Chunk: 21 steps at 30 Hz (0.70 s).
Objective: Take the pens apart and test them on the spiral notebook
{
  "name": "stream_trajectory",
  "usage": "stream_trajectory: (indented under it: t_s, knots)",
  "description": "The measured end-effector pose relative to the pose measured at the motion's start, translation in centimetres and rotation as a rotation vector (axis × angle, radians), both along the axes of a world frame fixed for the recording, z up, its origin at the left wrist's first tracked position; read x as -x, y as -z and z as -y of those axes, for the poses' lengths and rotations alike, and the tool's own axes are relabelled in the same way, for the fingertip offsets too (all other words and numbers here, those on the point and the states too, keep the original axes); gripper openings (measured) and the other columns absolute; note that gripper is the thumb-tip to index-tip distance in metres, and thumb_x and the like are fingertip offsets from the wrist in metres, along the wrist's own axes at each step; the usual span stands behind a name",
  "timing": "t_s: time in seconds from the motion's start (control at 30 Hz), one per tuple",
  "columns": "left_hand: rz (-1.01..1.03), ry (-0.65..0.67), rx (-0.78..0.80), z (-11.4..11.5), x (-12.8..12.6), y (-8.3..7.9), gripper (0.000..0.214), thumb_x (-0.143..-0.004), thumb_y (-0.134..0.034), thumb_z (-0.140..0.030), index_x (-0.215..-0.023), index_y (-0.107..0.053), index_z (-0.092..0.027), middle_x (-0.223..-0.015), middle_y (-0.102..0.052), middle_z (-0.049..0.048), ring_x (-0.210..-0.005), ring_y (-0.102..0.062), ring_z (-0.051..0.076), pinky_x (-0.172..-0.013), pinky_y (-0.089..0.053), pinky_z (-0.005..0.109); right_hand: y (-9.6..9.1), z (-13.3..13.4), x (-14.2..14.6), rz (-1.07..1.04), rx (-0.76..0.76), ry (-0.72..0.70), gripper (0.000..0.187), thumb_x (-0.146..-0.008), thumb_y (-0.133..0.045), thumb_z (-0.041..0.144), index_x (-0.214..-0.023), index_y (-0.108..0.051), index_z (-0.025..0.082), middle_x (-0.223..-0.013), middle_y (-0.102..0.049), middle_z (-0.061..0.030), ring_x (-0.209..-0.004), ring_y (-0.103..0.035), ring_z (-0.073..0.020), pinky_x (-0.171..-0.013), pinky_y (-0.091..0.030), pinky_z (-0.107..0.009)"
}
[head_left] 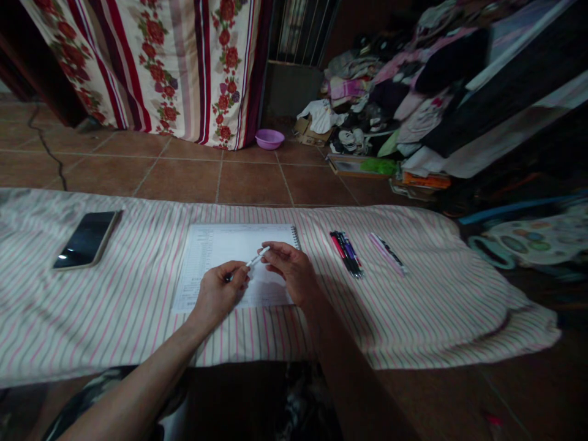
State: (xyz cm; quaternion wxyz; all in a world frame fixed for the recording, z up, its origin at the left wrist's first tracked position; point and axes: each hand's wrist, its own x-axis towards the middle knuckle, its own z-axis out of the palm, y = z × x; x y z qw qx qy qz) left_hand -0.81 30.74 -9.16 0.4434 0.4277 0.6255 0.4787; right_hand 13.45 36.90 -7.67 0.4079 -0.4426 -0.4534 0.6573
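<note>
My left hand (224, 286) is closed round one end of a slim white pen (254, 260), whose dark tip shows by the thumb. The fingers of my right hand (293, 268) pinch the pen's other white end. Whether the pen is in one piece or two is too small to tell. Both hands are above an open spiral notebook (197, 269) with printed lines on its page. To the right of the notebook lies a bunch of several pens (346, 254), dark, red and purple. A pink pen and a black one (388, 253) lie farther right.
A smartphone (87, 240) rests at the left on the striped cloth (151, 294) covering the low table. Beyond it are the tiled floor (184, 177), a purple basin (269, 139), a floral curtain (193, 73) and a heap of clothes (390, 92) at the back right.
</note>
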Motion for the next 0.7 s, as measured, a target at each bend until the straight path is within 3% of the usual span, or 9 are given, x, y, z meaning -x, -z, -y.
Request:
stream_trajectory:
  t_s: [0.7]
  knots:
    - [-0.019,-0.011,0.016,-0.04,-0.07,-0.14,0.026,-0.069,-0.059,-0.041,-0.073,-0.067,-0.016,-0.059,-0.062,0.0015,-0.05,-0.051,0.011,-0.05,-0.039,0.022,0.16,0.01,-0.06,0.002,-0.005,-0.01,0.027,-0.063,-0.07,0.035,-0.086,-0.068,0.023,-0.087,-0.07,-0.0024,-0.073,-0.061,-0.0129,-0.066,-0.046,-0.026]
